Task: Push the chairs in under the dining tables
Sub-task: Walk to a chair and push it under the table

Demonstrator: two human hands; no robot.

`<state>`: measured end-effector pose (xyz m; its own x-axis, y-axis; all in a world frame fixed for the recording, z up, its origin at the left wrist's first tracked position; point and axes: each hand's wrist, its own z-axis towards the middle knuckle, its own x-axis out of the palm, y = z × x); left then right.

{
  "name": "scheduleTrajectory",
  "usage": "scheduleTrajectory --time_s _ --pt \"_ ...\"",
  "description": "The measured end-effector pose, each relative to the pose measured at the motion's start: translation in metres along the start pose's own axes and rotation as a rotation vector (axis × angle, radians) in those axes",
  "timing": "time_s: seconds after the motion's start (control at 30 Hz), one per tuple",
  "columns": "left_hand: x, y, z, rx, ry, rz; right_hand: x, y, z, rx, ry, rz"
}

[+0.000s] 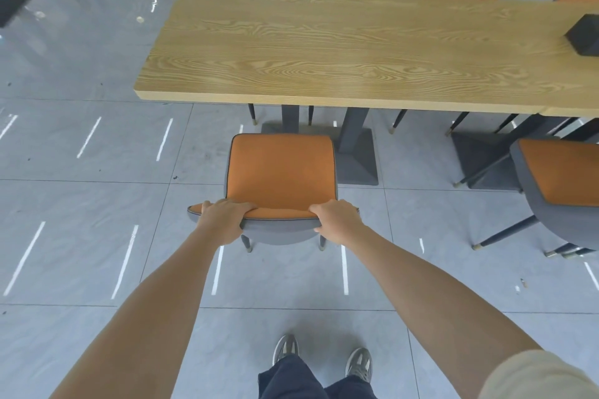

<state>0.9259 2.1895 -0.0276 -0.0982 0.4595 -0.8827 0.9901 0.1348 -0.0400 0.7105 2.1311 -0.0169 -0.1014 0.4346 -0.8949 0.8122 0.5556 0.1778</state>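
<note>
Hands, left [223, 219] & right [337, 220], clamp chair [282, 168] back; seat short of table [324, 42] edge.

We face the dining table [340, 48]; one chair [281, 172] stands before it, another chair [564, 185] right, three chairs behind.

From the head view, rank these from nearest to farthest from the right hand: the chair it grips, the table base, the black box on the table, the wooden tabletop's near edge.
1. Chair: held at its backrest by the right hand.
2. Table base: on the floor just beyond the chair, slightly right.
3. Tabletop's near edge: above and past the base.
4. Black box: far right on the table.
</note>
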Motion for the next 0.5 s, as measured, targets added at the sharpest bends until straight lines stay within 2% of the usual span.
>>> scheduleTrajectory --time_s 0.5 --pt "0.012 -0.107 0.009 0.148 0.008 -0.005 0.019 -0.097 -0.059 0.123 -0.018 0.03"
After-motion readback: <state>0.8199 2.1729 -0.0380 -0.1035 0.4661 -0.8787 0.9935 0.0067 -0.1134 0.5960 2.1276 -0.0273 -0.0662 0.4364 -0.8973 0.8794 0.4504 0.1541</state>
